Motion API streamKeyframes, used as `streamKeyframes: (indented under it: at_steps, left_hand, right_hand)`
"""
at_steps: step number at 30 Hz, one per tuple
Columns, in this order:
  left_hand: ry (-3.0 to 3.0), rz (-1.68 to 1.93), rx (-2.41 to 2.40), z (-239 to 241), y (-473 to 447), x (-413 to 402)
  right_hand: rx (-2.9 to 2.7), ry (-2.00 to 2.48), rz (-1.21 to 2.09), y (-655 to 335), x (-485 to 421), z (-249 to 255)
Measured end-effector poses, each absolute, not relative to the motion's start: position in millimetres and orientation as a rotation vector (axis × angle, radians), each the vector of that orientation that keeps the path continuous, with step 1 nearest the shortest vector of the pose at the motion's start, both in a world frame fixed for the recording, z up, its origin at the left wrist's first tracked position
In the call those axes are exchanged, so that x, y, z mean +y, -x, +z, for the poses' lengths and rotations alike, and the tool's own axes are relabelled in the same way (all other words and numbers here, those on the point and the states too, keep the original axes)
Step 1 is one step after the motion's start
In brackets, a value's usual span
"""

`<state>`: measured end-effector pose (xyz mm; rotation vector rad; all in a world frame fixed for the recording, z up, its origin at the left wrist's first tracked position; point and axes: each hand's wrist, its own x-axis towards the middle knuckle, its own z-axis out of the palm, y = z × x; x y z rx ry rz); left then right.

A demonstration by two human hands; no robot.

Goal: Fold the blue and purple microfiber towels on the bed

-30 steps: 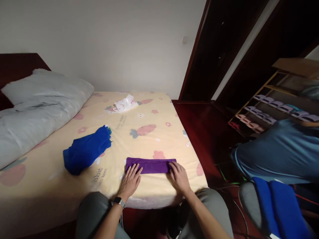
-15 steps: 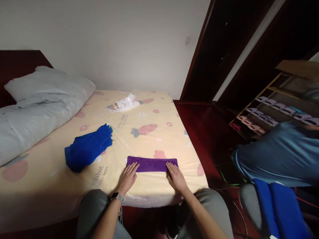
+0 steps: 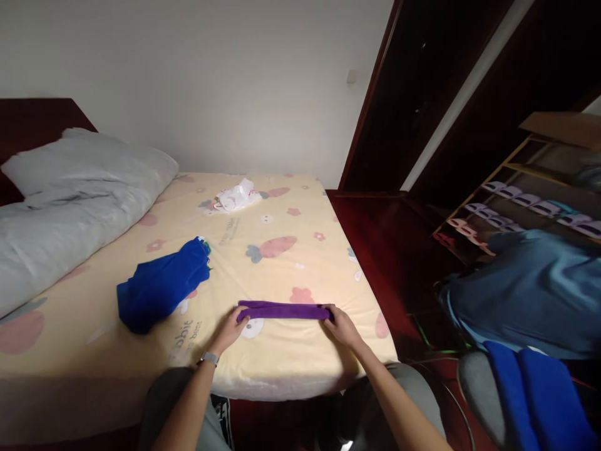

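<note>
A purple cloth [image 3: 284,311], folded into a long narrow strip, is on the yellow patterned bed sheet [image 3: 291,263] near the front edge. My left hand [image 3: 231,327] pinches its left end and my right hand [image 3: 341,324] pinches its right end. Its near edge is lifted off the sheet, so the strip looks thinner. A watch is on my left wrist. A crumpled blue cloth [image 3: 162,286] lies further left on the bed, apart from both hands.
A grey duvet [image 3: 61,200] is heaped along the bed's left side. A white plastic bag [image 3: 237,195] lies at the far end. To the right are dark red floor, a shoe rack [image 3: 526,207], another person in a blue top [image 3: 530,288], and a chair with blue cloths [image 3: 535,394].
Both hands went from lying flat on the purple cloth's ends to gripping them. The cloth's near edge has been raised and carried away from me, uncovering a printed figure on the sheet.
</note>
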<state>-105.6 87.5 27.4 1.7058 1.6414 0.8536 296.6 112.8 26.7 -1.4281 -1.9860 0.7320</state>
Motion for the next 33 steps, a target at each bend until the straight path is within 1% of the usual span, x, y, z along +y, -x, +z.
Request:
streamKeyframes:
  at_steps: [4,7,9,12,15,18,20,23,28,33]
  left_hand:
    - [-1.506,0.983,1.617,24,106,107]
    - [-1.535,1.023,1.784,27,107,116]
    - [-1.575,1.001,1.876,31,109,118]
    - [-1.518,0.934,1.838,37,110,121]
    - [-1.237,0.911,1.742,38,108,125]
    - [-1.027,0.916,1.652,39,105,128]
    - [-0.974,0.952,1.583,41,102,129]
    - [-0.827,1.085,1.462,43,97,126]
    - [-0.641,1.226,1.420,40,88,120]
    - [-0.637,1.326,1.401,44,85,121]
  right_hand:
    - [-1.833,1.409,0.980,-303,127,37]
    - [-1.712,1.380,1.080,-308,132,35]
    - [-1.590,1.405,1.099,-310,132,29]
    - [-1.493,1.472,1.096,-312,132,23]
    - [-1.535,1.565,1.062,-311,137,23]
    - [-1.573,1.773,1.011,-310,149,26]
    - [-1.559,1.890,1.010,-311,159,27]
    - [-1.513,1.945,1.093,-312,170,26]
    - [-1.191,1.739,1.363,-305,176,23]
    - [-1.026,1.526,1.330,-301,172,26]
